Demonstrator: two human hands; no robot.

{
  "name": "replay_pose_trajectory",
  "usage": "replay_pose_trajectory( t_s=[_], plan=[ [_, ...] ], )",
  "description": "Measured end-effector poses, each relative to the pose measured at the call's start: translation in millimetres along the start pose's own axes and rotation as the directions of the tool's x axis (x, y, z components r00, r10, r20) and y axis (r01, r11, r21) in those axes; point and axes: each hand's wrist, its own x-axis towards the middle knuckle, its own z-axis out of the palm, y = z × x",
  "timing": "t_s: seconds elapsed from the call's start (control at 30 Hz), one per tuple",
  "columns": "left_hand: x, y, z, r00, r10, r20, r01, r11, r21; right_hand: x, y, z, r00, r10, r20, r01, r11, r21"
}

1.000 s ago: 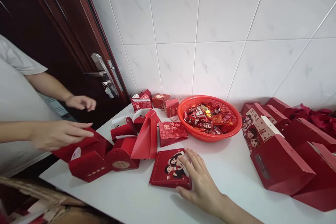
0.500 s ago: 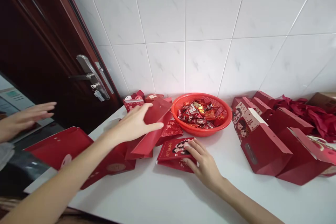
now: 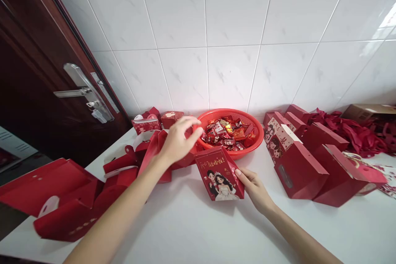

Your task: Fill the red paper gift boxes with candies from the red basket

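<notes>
My right hand (image 3: 253,187) grips the right edge of a red gift box (image 3: 219,175), thumb in front. On the box's front are gold lettering and a cartoon couple in wedding clothes. It stands tilted over the white table. My left hand (image 3: 181,140) is raised just left of the basket, thumb and fingers apart, with nothing visible in it. Beneath and beside it are red boxes (image 3: 154,152), partly hidden by my hand and forearm. The red plastic basket (image 3: 238,154) holds many wrapped candies (image 3: 230,132) and stands behind the gift box.
Several upright red boxes (image 3: 305,169) stand at the right, with red ribbon or fabric (image 3: 349,132) and a cardboard box (image 3: 371,112) behind them. More open red boxes (image 3: 71,214) cover the table's left side. A tiled wall (image 3: 232,74) and a dark door (image 3: 37,90) border the table (image 3: 192,235).
My right hand has turned the couple-printed box upright, its front now facing me. My left hand has let go of a red box and moved right. Another person's hand has left the view.
</notes>
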Motion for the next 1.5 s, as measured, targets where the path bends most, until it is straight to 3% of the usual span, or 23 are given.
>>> replay_pose_trajectory(
  t_s=[0.1, 0.2, 0.3, 0.43, 0.57, 0.67, 0.77, 0.83, 0.87, 0.93, 1.0, 1.07, 1.13, 1.2, 1.27, 1.33, 1.4, 1.47, 1.5],
  plan=[
    [-33, 13, 14.4, 0.993, 0.049, 0.108, -0.027, 0.981, -0.19, 1, 5, -1, 0.997, 0.076, 0.016, -0.078, 0.988, 0.132],
    [-52, 14, 32.5, 0.997, -0.021, 0.072, 0.043, 0.948, -0.315, 2, 9, -4, 0.994, 0.099, 0.044, -0.105, 0.977, 0.188],
    [-57, 11, 46.1, 0.989, -0.133, 0.066, 0.148, 0.883, -0.445, 4, 10, -8, 0.999, 0.04, 0.012, -0.041, 0.991, 0.125],
    [-57, 16, 54.7, 0.985, -0.098, 0.144, 0.156, 0.863, -0.481, 4, 3, -8, 0.988, -0.115, -0.099, 0.113, 0.993, -0.027],
    [-59, 25, 62.7, 0.992, -0.002, 0.13, 0.063, 0.884, -0.463, -1, -14, 4, 0.971, -0.195, -0.137, 0.192, 0.981, -0.034],
    [-59, 21, 71.9, 0.995, 0.103, 0.017, -0.085, 0.894, -0.441, -2, -26, 18, 0.97, -0.135, -0.205, 0.146, 0.988, 0.043],
    [-60, 14, 80.0, 0.959, 0.248, -0.134, -0.281, 0.874, -0.397, 3, -31, 30, 0.958, -0.051, -0.281, 0.118, 0.967, 0.225],
    [-62, 12, 81.9, 0.953, 0.262, -0.153, -0.303, 0.856, -0.42, 5, -29, 34, 0.948, -0.018, -0.319, 0.117, 0.949, 0.293],
    [-63, 13, 81.5, 0.969, 0.225, -0.105, -0.248, 0.85, -0.465, 6, -27, 36, 0.94, -0.012, -0.34, 0.121, 0.946, 0.301],
    [-65, 16, 78.4, 0.989, 0.098, 0.109, -0.019, 0.822, -0.569, 5, -22, 39, 0.93, -0.008, -0.368, 0.122, 0.949, 0.289],
    [-65, 20, 73.4, 0.937, -0.01, 0.35, 0.234, 0.762, -0.603, 2, -18, 40, 0.932, -0.005, -0.363, 0.109, 0.957, 0.268],
    [-62, 23, 67.4, 0.875, -0.059, 0.481, 0.37, 0.722, -0.585, 1, -17, 39, 0.942, -0.014, -0.336, 0.099, 0.967, 0.236],
    [-57, 25, 60.7, 0.848, -0.07, 0.525, 0.41, 0.714, -0.567, 3, -23, 33, 0.94, -0.074, -0.332, 0.14, 0.974, 0.179],
    [-49, 25, 53.1, 0.823, -0.056, 0.565, 0.432, 0.706, -0.56, 10, -35, 23, 0.909, -0.187, -0.373, 0.234, 0.969, 0.084],
    [-40, 25, 45.3, 0.778, -0.004, 0.628, 0.462, 0.681, -0.568, 23, -52, 10, 0.861, -0.306, -0.408, 0.314, 0.948, -0.048],
    [-26, 24, 39.8, 0.758, 0.056, 0.65, 0.463, 0.656, -0.596, 41, -70, -6, 0.855, -0.371, -0.363, 0.327, 0.928, -0.18],
    [-8, 21, 39.9, 0.795, 0.065, 0.603, 0.411, 0.675, -0.613, 62, -83, -22, 0.891, -0.376, -0.254, 0.293, 0.904, -0.31],
    [13, 17, 48.1, 0.834, 0.009, 0.552, 0.34, 0.78, -0.526, 84, -91, -35, 0.935, -0.308, -0.175, 0.186, 0.848, -0.497],
    [24, 15, 55.3, 0.832, -0.036, 0.554, 0.314, 0.854, -0.416, 95, -93, -40, 0.963, -0.238, -0.129, 0.106, 0.77, -0.629]
  ],
)
